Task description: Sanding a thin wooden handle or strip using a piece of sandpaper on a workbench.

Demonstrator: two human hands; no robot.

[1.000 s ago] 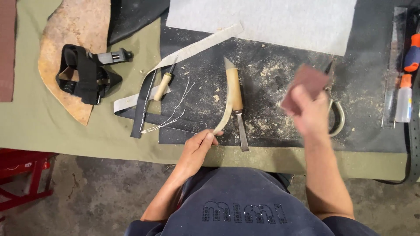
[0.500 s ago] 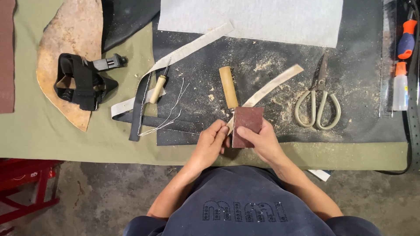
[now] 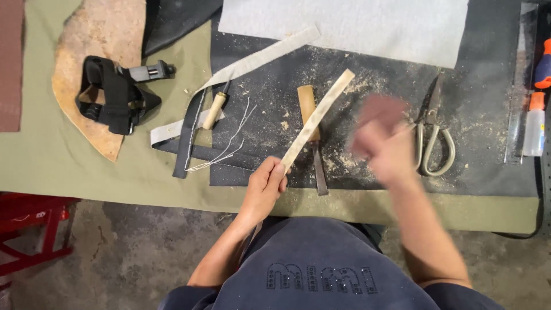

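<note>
The left hand (image 3: 265, 185) pinches the lower end of the pale strip (image 3: 317, 119) above the dusty tabletop (image 3: 367, 189), and it should grip firmly while the blurred right hand (image 3: 383, 148), fingers unclear, holds the reddish sanding piece (image 3: 380, 109).

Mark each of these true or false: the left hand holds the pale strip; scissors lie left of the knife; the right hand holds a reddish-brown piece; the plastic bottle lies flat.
1. The left hand holds the pale strip. True.
2. The scissors lie left of the wooden-handled knife. False: they lie to its right.
3. The right hand holds a reddish-brown piece. True, though blurred.
4. The plastic bottle lies across the dark mat's middle. False: it sits at the far right edge.
</note>
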